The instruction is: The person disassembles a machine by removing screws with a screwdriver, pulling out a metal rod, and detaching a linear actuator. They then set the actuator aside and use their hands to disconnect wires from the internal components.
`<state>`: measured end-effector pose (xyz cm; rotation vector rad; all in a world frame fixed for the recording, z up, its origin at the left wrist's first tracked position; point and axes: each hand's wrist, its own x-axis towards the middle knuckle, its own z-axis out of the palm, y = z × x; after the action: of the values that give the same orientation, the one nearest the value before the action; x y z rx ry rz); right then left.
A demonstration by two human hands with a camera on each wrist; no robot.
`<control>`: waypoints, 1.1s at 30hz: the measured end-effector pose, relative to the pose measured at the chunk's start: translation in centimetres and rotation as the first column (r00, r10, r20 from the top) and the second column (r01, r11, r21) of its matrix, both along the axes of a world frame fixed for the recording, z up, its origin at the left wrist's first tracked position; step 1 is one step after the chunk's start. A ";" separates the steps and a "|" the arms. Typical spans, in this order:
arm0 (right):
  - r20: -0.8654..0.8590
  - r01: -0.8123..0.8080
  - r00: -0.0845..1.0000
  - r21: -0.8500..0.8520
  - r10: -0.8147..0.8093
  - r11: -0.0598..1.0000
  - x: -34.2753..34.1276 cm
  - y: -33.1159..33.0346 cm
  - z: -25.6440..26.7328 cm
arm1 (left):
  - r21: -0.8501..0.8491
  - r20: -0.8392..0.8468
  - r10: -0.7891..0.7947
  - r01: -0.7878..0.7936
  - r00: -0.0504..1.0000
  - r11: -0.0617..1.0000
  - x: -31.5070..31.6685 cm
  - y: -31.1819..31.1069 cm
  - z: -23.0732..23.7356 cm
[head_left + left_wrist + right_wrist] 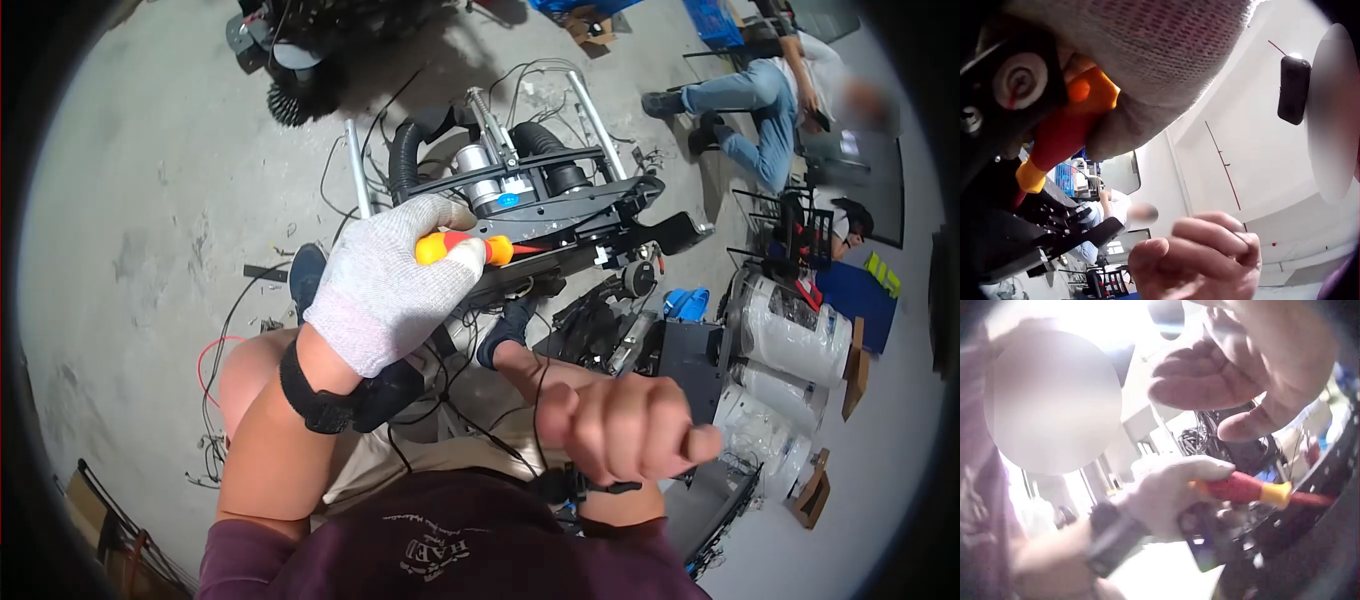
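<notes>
The gloved left hand (390,290) grips a red and yellow screwdriver (499,250), its red shaft reaching the black edge of a metal assembly (560,213). In the left wrist view the glove (1147,56) wraps the handle (1063,134); the right wrist view shows the same hold by the left hand (1166,494) on the screwdriver (1241,487). Whether the tip sits in a screw cannot be told. The bare right hand (625,430) is raised to the right, apart from the assembly, fingers loosely curled around nothing; its palm and separated thumb show in the right wrist view (1254,375).
Loose cables (445,395) run between the person's legs and the assembly. Wrapped white cylinders (790,335) and a dark box (690,360) stand at the right. A seated person (765,100) is at the upper right. Black equipment (330,50) lies at the top.
</notes>
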<state>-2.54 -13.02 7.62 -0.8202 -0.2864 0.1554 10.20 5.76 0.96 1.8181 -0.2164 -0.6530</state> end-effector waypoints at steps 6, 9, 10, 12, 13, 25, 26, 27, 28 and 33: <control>0.351 -0.218 0.934 0.433 0.059 0.875 4.6 5.1 -1.2 | -0.050 -0.136 0.098 -0.106 0.986 0.993 -0.1 0.6 0.9; 0.261 -0.110 0.965 0.516 -0.033 0.850 4.6 6.6 -0.8 | -0.129 0.191 0.105 -0.081 0.976 0.988 0.1 2.3 0.8; 0.181 -0.019 0.980 0.515 -0.087 0.857 4.5 6.8 -0.8 | -0.085 0.338 0.090 -0.064 0.937 0.994 0.1 3.0 0.7; 0.110 -0.034 0.994 0.515 -0.026 0.856 4.3 6.1 -0.9 | -0.033 0.465 0.058 -0.048 0.883 0.998 -0.1 3.4 1.4; 0.054 -0.059 0.998 0.517 0.037 0.854 4.3 5.8 -1.0 | 0.066 0.419 0.029 -0.062 0.908 0.996 -0.4 3.4 2.2; 0.106 -0.173 0.985 0.624 0.137 0.762 5.1 6.5 -2.1 | 0.018 0.507 0.010 -0.023 0.862 1.000 -0.7 3.3 0.7; 0.110 -0.179 0.984 0.621 0.141 0.763 5.2 6.5 -2.0 | 0.005 0.520 0.011 -0.015 0.854 1.000 -0.7 3.3 0.6; 0.081 -0.156 0.988 0.612 0.135 0.776 5.1 6.5 -1.6 | -0.011 0.530 0.011 -0.006 0.848 1.000 -0.7 3.2 0.6; 0.050 -0.130 0.991 0.601 0.125 0.789 4.9 6.4 -1.2 | -0.018 0.528 0.014 -0.006 0.849 1.000 -0.7 3.1 0.7; -0.031 -0.049 0.996 0.571 0.082 0.819 4.4 6.5 0.4 | -0.064 0.489 0.004 0.031 0.872 0.997 -0.5 2.7 0.5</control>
<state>1.84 -6.53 8.05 -0.2042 -0.2895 0.1451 9.69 8.45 1.51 1.8885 -0.5842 -0.1753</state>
